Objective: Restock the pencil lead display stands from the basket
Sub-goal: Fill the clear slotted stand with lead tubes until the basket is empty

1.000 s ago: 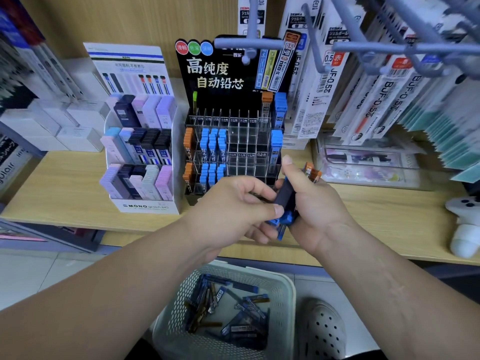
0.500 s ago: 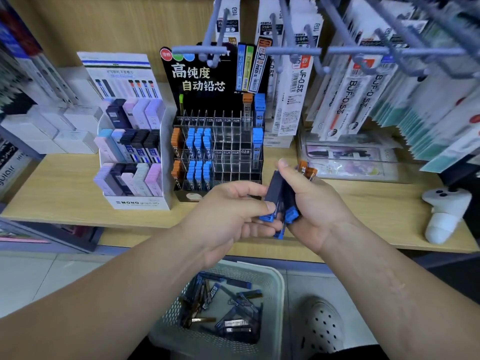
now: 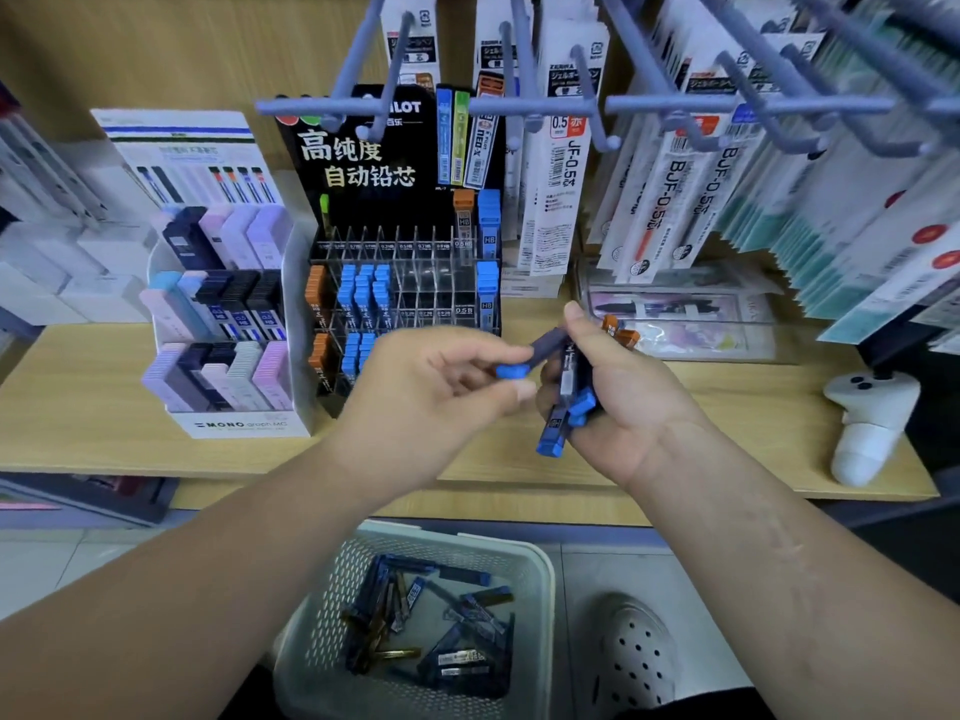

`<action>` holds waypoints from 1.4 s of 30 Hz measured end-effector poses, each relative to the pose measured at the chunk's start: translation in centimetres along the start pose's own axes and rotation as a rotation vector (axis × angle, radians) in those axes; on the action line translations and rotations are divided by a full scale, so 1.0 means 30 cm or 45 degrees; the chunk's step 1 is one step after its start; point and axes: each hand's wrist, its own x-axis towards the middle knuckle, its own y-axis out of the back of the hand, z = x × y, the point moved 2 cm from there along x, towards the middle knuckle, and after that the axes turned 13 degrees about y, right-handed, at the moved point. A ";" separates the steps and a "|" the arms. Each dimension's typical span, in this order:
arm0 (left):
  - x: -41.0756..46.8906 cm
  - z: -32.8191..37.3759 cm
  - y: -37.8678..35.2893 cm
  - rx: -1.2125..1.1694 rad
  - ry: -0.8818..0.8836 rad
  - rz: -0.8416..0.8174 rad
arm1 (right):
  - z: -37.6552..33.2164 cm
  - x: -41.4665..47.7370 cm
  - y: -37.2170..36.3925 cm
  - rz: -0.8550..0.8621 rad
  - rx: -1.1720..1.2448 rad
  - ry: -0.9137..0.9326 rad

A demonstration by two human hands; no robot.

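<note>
My right hand (image 3: 618, 402) grips a bundle of pencil lead cases (image 3: 569, 407), mostly dark with blue caps, with two orange-capped ones at the top. My left hand (image 3: 431, 392) pinches the blue cap end of one lead case (image 3: 530, 358) that sticks out sideways from the bundle. Both hands hover in front of the black Pilot display stand (image 3: 405, 283), whose clear slots hold blue and orange cases on the left and are mostly bare in the middle. The white mesh basket (image 3: 540, 579) sits on the floor below, with several more lead cases (image 3: 441, 631) in it.
A white Mono lead stand (image 3: 223, 324) with pastel and dark cases sits left of the Pilot stand on the wooden shelf (image 3: 78, 397). Refill packs hang from blue pegs (image 3: 675, 103) overhead at right. A white controller (image 3: 867, 423) lies at the shelf's right end. A white clog (image 3: 639, 657) is beside the basket.
My left hand has drawn one blue-capped case sideways out of the bundle, which stays in my right hand. The view has tilted up and shifted slightly.
</note>
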 end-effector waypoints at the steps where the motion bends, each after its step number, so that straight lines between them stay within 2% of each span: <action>1: 0.011 0.002 0.006 -0.026 -0.025 0.038 | 0.000 0.005 0.002 0.012 0.051 -0.032; 5: 0.059 0.009 0.027 -0.072 -0.057 0.202 | 0.001 0.024 -0.001 0.029 0.120 -0.083; 8: 0.107 0.018 0.073 0.066 -0.167 0.352 | -0.001 0.034 0.008 0.073 0.025 -0.081; 12: 0.151 0.009 0.140 0.179 -0.188 0.457 | -0.004 0.044 0.032 0.092 -0.040 -0.069; 18: 0.177 -0.013 0.120 0.352 -0.398 0.474 | 0.005 0.043 0.040 0.047 -0.083 -0.066; 23: 0.209 -0.015 0.116 0.253 -0.339 0.467 | 0.007 0.049 0.024 0.042 -0.103 -0.072; 30: 0.243 -0.039 0.080 0.442 -0.351 0.418 | 0.003 0.051 -0.007 0.017 -0.075 -0.051; 36: 0.265 -0.060 0.051 0.713 -0.545 0.456 | 0.005 0.056 -0.014 0.019 -0.070 -0.012; 40: 0.247 -0.040 0.054 0.722 -0.519 0.524 | -0.006 0.054 0.003 0.062 -0.088 0.021; 42: 0.216 -0.011 0.041 0.631 -0.488 0.463 | -0.010 0.052 0.007 0.084 -0.087 0.044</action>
